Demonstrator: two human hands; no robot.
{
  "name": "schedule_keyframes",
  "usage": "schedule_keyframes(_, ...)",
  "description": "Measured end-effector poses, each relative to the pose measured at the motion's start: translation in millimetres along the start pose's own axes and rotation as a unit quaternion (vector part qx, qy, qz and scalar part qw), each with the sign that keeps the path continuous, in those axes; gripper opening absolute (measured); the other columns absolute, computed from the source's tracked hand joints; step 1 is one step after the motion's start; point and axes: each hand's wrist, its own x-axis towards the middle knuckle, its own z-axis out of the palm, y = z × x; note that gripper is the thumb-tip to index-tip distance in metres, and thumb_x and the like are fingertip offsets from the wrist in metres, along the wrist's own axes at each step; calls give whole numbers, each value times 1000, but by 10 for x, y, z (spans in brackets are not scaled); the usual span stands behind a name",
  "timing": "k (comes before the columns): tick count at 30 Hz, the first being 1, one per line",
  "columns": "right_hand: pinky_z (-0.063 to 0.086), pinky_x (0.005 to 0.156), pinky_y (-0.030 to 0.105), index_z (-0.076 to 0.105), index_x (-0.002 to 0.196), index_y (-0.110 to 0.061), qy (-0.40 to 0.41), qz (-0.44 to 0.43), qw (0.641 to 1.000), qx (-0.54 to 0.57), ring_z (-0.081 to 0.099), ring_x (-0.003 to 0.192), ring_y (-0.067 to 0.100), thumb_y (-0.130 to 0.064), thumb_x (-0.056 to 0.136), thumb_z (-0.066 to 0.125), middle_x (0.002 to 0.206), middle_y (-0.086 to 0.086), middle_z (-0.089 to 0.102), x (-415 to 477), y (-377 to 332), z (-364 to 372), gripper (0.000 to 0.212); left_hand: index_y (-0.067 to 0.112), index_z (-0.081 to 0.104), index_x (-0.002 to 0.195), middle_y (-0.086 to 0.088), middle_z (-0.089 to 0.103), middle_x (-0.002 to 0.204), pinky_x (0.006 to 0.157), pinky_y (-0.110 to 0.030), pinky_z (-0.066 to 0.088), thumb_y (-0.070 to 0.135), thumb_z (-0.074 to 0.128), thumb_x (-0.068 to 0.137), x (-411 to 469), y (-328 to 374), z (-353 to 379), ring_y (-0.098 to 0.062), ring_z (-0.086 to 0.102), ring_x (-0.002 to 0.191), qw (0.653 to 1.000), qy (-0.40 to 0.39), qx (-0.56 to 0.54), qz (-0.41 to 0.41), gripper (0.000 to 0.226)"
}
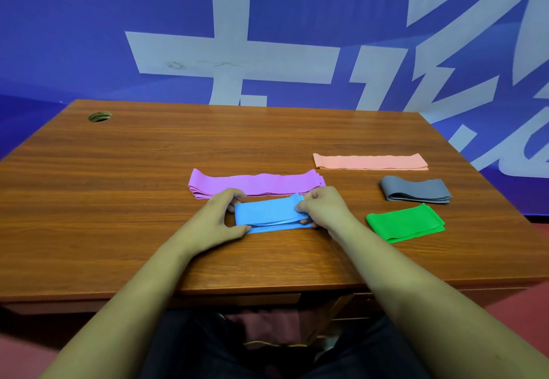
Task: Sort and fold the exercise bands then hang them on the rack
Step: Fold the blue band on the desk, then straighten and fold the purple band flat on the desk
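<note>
A folded blue band (269,213) lies on the wooden table (118,194) just in front of me. My left hand (215,219) grips its left end, thumb underneath and fingers curled over the top. My right hand (322,208) pinches the right end, where a loose flap sticks up. A long folded purple band (255,182) lies directly behind the blue one. To the right lie a pink band (370,161), a folded grey band (416,190) and a folded green band (405,222). No rack is in view.
A round cable hole (99,116) sits at the table's far left corner. A blue wall with large white characters (267,37) stands right behind the table. My dark-clothed legs (208,349) are under the front edge.
</note>
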Motion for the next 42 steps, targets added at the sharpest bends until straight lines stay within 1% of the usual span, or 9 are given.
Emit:
schedule_keyframes(4, 41, 41, 19, 65, 84, -12, -2, 15, 1000, 7, 52, 38, 4, -16, 85, 71, 71, 7, 66, -16, -16, -21, 8, 32, 47, 107, 11, 56, 109, 86, -10, 39, 22, 73, 70, -1, 32, -26, -3, 53, 99, 1000, 4, -4, -2, 46)
schedule_keyframes(8, 41, 44, 23, 69, 93, -4, -6, 19, 1000, 15, 53, 40, 6, -15, 83, 72, 76, 12, 67, -16, 11, -2, 14, 23, 46, 115, 7, 55, 110, 83, -7, 39, 9, 71, 73, 2, 38, -33, 2, 51, 98, 1000, -8, 7, -1, 51)
schedule_keyframes(14, 37, 45, 25, 66, 83, -9, 4, 4, 1000, 18, 49, 41, 12, -14, 79, 71, 67, 13, 63, 18, 70, 12, 8, 27, 56, 111, 12, 58, 104, 84, -21, 44, 45, 63, 68, -20, -11, -51, -9, 56, 94, 999, 14, 36, 18, 47)
schedule_keyframes(23, 39, 56, 31, 59, 64, -9, -1, -44, 996, -71, 49, 54, 18, -15, 79, 71, 60, 9, 55, 80, 126, 55, 19, 33, 52, 114, 17, 54, 107, 87, -21, 43, 43, 68, 69, -48, -47, -87, -9, 52, 97, 997, -11, 51, 48, 49)
schedule_keyframes(27, 42, 61, 33, 65, 77, 6, 27, -71, 994, -76, 53, 65, 20, -17, 76, 73, 68, 7, 57, 110, 191, 83, 24, 34, 52, 118, 18, 55, 110, 88, -20, 43, 50, 69, 71, -76, -76, -90, -9, 53, 98, 998, 10, 43, 55, 53)
schedule_keyframes(30, 49, 70, 36, 64, 82, -8, 53, -99, 986, -123, 60, 77, 21, -18, 77, 71, 77, 2, 61, 88, 214, 149, 13, 31, 56, 114, 15, 54, 108, 91, -22, 41, 54, 68, 74, -88, -101, -78, -7, 51, 101, 993, 12, 90, 79, 48)
schedule_keyframes(34, 53, 79, 40, 49, 108, -23, 70, -130, 970, -195, 61, 88, 25, -19, 80, 69, 111, 4, 51, 1, 185, 168, 34, 29, 61, 115, 12, 52, 108, 91, -13, 37, 54, 68, 74, -148, -41, -111, -4, 49, 104, 994, 17, 77, 77, 49)
schedule_keyframes(38, 48, 82, 35, 54, 114, -17, 91, -207, 950, -215, 58, 104, 29, -16, 82, 62, 120, 8, 48, 20, 18, 113, 33, 24, 63, 103, 17, 55, 94, 75, -11, 38, 31, 70, 83, -129, 0, -315, -4, 52, 83, 990, 131, 30, 37, 23)
schedule_keyframes(42, 44, 97, 37, 60, 122, -10, 64, -323, 914, -239, 52, 115, 28, -20, 88, 57, 122, 10, 55, 142, -241, 285, 35, 16, 60, 103, -4, 54, 102, 92, -41, 46, 17, 68, 84, 45, -172, -514, -24, 56, 96, 951, 281, 84, -94, 20)
